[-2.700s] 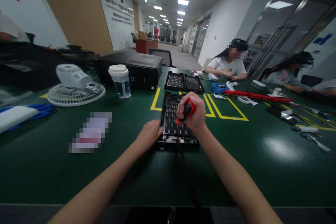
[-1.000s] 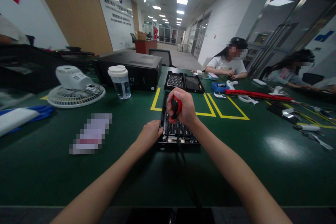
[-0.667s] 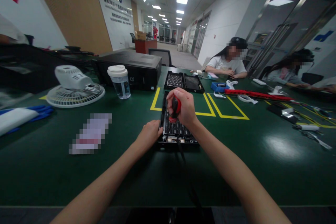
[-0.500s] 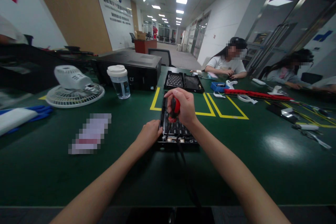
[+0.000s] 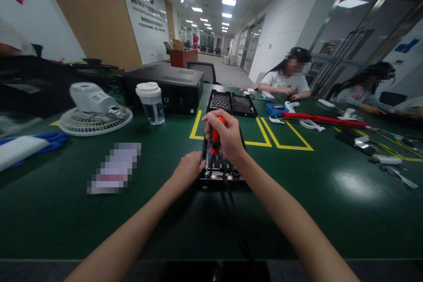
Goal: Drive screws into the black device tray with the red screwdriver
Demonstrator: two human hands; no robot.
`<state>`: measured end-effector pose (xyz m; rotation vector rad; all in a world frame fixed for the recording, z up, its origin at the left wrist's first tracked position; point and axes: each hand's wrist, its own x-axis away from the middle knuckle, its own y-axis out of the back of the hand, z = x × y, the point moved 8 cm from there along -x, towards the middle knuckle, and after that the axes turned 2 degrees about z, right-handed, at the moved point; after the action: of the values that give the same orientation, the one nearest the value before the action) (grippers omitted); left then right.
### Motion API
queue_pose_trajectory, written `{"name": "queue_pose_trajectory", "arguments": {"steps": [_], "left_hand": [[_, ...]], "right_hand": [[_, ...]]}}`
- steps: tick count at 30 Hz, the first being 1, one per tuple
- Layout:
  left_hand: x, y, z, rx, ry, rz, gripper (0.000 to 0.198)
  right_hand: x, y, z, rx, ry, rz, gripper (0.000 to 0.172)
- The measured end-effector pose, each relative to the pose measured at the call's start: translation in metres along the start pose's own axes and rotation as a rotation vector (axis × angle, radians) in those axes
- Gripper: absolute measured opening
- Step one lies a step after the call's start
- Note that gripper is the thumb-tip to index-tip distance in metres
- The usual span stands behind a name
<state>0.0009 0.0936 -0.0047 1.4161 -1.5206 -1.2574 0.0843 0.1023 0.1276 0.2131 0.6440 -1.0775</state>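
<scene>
A black, open-topped electronic device [image 5: 204, 181] lies on the green table in front of me, its inner parts and a row of small components showing at the near edge. My right hand [image 5: 228, 136] is closed round the red and black handle of a screwdriver [image 5: 215, 134] above the device. The screwdriver's tip is too small to make out over the near left corner. My left hand [image 5: 189, 168] grips the device's left side, its thumb on the rim and its other fingers partly hidden. A dark cable [image 5: 229, 191] runs from the near edge toward me.
Beyond the device lies an open black case [image 5: 220, 100]. To the left are a cup [image 5: 151, 103], a white fan [image 5: 94, 114], a blurred-out sheet [image 5: 115, 167] and a large black box [image 5: 165, 86]. A blue tray [image 5: 276, 109] and cables lie right, near two seated people.
My right hand has shifted slightly left, and the screwdriver handle has turned and tilted a little in its grasp. My left hand stays on the device's side.
</scene>
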Motion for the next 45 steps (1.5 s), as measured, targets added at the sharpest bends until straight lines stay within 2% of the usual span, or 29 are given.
{"name": "queue_pose_trajectory", "arguments": {"steps": [8,14,27,45], "left_hand": [[0.0,0.0,0.0,0.022,-0.005,0.005,0.024],[-0.001,0.0,0.0,0.004,0.025,0.023,0.026],[-0.002,-0.001,0.001,0.018,0.001,0.011,0.025],[-0.001,-0.001,0.001,0.007,0.024,0.029,0.021]], "right_hand": [[0.001,0.0,-0.004,-0.028,-0.008,-0.023,0.022],[0.002,0.004,-0.01,-0.193,-0.007,0.003,0.035],[0.007,0.006,-0.009,-0.179,0.006,-0.005,0.027],[0.012,0.005,-0.005,-0.181,-0.013,0.093,0.022]]}}
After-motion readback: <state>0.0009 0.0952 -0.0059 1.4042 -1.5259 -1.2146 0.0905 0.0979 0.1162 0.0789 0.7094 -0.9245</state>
